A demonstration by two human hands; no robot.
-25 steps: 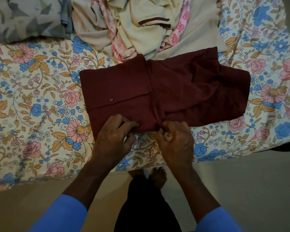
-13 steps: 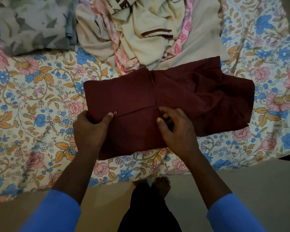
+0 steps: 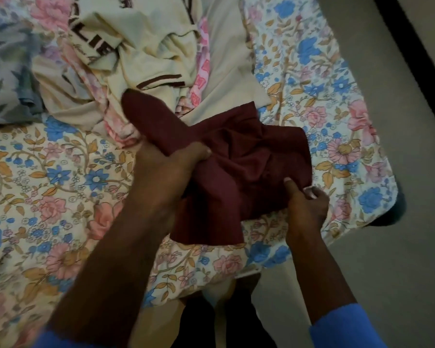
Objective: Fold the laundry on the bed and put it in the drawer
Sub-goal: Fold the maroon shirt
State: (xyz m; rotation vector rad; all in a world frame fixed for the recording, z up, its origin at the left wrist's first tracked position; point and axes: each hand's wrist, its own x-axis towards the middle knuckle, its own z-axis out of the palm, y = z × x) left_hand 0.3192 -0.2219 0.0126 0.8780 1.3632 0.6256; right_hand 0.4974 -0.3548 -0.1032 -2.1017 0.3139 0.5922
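Am gripping bunched left half of maroon garment point(image 3: 249, 156) in my left hand point(image 3: 170, 167), holding it off bed point(image 3: 60, 184), ready for doubling over rightward. My right hand point(image 3: 305, 204) is pinching near edge, anchoring it. Unfolded pile point(image 3: 148, 59) is lying beyond both hands.

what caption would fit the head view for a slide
Left hand and right hand grip a maroon garment on the floral bedsheet, a laundry pile behind it.
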